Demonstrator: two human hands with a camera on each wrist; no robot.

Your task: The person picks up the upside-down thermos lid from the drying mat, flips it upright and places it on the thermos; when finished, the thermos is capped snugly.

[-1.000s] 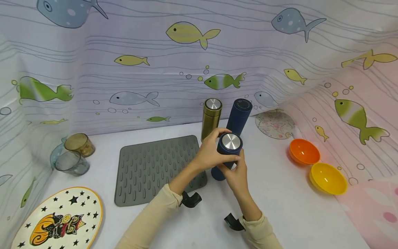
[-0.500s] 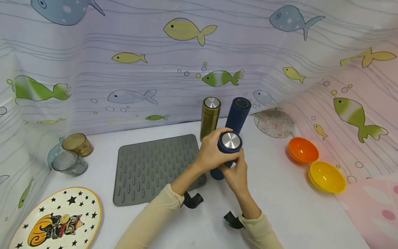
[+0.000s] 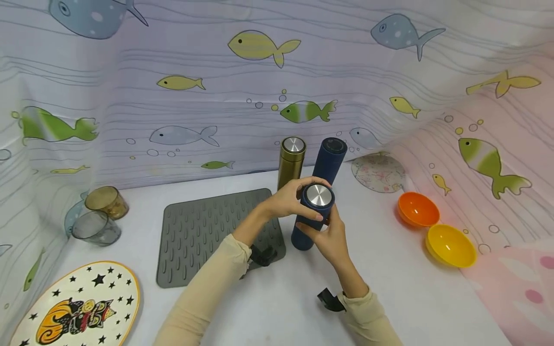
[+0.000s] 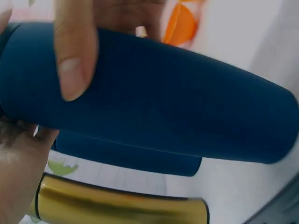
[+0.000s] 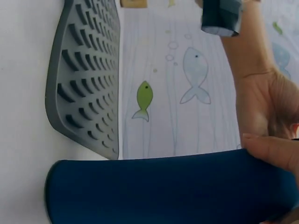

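Note:
A dark blue thermos bottle [image 3: 302, 239] with a shiny steel-topped lid [image 3: 319, 194] stands near the middle of the table. My left hand [image 3: 287, 199] curls its fingers and thumb around the lid. Lower down, my right hand [image 3: 330, 242] grips the bottle's body, and its thumb [image 4: 74, 60] lies across the blue side in the left wrist view. Just behind stand a gold thermos bottle [image 3: 291, 166] and a second dark blue bottle [image 3: 330, 161]. The right wrist view shows the held bottle's smooth side [image 5: 154, 186] down to its base.
Left of the bottle lies a grey ridged drying mat [image 3: 216, 235]. Two tinted glasses [image 3: 96, 228] and an oval plate [image 3: 123, 293] with stars are farther left. An orange bowl [image 3: 418, 209] and a yellow bowl [image 3: 451, 246] sit at right, with a floral round mat [image 3: 378, 173] behind.
My left hand has swung around the lid, its wrist moving left and away from me while its thumb shifts left. The right hand keeps its hold on the body; the bottle stays in place.

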